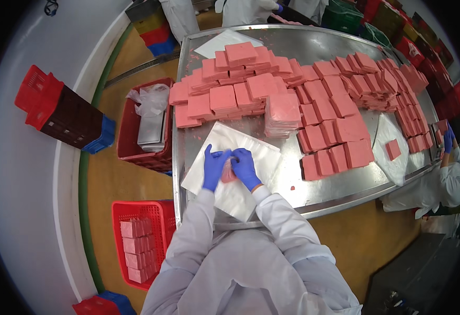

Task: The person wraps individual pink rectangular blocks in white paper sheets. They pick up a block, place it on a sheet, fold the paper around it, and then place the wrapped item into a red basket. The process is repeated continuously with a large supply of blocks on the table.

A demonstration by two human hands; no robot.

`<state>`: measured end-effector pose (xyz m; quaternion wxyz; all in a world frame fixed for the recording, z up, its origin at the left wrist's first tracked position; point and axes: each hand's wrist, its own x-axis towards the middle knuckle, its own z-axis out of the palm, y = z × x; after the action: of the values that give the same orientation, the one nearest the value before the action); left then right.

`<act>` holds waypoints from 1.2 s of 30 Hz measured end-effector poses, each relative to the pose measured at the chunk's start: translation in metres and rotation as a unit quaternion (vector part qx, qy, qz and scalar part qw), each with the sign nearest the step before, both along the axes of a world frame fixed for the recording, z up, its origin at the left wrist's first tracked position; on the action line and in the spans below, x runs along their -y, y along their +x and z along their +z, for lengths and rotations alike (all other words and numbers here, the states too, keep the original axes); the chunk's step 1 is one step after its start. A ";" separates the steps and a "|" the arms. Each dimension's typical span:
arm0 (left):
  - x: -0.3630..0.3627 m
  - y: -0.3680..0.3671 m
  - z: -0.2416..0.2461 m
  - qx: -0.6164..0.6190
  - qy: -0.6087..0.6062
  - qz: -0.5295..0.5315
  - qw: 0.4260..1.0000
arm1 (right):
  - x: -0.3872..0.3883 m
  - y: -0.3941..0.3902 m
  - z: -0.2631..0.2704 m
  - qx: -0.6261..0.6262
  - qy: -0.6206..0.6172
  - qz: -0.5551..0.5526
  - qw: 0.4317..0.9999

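Observation:
Both hands wear blue gloves over a stack of white sheets (pixel 241 197) on a steel table. Between them is a pink slab (pixel 229 175) in clear plastic film. My left hand (pixel 215 165) has its thumb and fingertips at the film's upper edge. My right hand (pixel 244 165) is curled, its fingers pinching the film beside the left fingertips. Just beyond stands a pile of film-wrapped pink slabs (pixel 283 110). Stacked pink slabs (pixel 222 98) spread across the table behind, and more stacks (pixel 334 134) stand to the right. How much of the slab the hands cover cannot be told.
A red basket with wrapped pink blocks (pixel 137 252) stands at lower left. Above it, a dark red crate (pixel 123 138) holds plastic bags and a metal tray. The steel table's raised rim (pixel 332 208) runs nearby. A co-worker's gloved hand (pixel 448 139) is at far right. Stacked crates (pixel 72 114) stand left.

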<state>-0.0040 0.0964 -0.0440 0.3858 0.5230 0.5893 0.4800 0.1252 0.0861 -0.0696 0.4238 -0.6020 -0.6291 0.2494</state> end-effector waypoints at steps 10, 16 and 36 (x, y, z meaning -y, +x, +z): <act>0.060 0.007 0.050 -0.346 0.007 -0.124 0.930 | -0.003 -0.005 -0.004 -0.072 0.039 -0.058 0.995; 0.035 -0.013 0.034 -0.383 0.048 -0.222 0.895 | 0.045 0.004 0.048 0.231 0.161 0.097 0.955; -0.098 0.179 0.117 0.372 -0.074 -0.080 0.922 | -0.034 0.194 0.044 -0.505 -0.257 -0.138 0.812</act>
<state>0.1754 0.1940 0.0730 0.6517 0.3222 0.3934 0.5628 0.3192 0.1197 -0.0252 0.5412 -0.5592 -0.1500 0.6099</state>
